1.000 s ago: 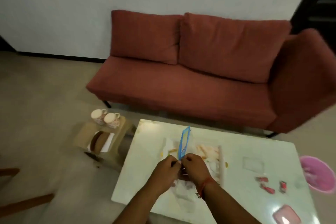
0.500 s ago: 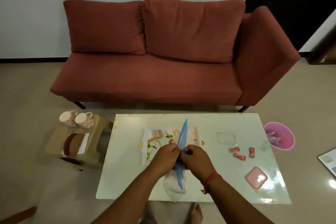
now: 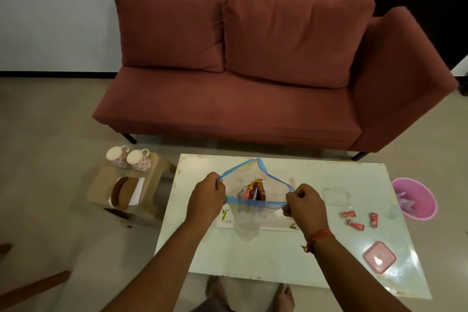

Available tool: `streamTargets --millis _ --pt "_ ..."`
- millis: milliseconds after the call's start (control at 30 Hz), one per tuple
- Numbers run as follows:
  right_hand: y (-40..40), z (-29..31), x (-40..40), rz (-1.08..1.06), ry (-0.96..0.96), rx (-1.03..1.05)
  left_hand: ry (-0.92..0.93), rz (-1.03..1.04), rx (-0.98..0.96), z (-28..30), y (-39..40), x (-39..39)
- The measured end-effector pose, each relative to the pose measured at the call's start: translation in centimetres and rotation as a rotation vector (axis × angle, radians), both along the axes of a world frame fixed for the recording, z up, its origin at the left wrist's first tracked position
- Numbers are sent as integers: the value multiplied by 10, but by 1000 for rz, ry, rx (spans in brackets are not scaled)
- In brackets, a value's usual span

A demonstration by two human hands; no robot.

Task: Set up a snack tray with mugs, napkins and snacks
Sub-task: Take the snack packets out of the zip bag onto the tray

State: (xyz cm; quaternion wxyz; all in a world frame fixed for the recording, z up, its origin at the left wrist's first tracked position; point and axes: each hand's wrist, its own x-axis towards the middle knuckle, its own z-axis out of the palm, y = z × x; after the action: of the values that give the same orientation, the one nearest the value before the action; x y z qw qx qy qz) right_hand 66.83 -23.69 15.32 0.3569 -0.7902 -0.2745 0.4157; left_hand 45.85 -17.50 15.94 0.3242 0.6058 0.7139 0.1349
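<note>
I hold the zip bag (image 3: 247,213) above the tray (image 3: 278,224) on the table (image 3: 291,256); snack packets (image 3: 252,191) sit inside. Sachets (image 3: 354,224) lie at three o'clock, mugs (image 3: 129,157) at ten, sofa (image 3: 253,99) at twelve.

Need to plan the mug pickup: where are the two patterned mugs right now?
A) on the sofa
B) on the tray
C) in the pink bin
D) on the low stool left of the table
D: both mugs stand on the low stool left of the table.
</note>
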Motion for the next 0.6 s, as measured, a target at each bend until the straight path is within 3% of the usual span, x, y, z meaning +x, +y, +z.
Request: streamTargets --millis 133,233,367,467,600 --pt "-2 2 -5 -41 -96 59 27 -20 64 3 7 -8" --pt "-7 1 -13 50 -88 70 31 -117 80 4 9 -4" --pt "-11 11 -26 243 -413 334 -15 -166 89 7 11 1" --pt "-2 22 -39 560 -501 442 -15 -206 101 10 11 0" --pt "29 1 -60 1173 -568 39 19 -311 63 15 9 2"
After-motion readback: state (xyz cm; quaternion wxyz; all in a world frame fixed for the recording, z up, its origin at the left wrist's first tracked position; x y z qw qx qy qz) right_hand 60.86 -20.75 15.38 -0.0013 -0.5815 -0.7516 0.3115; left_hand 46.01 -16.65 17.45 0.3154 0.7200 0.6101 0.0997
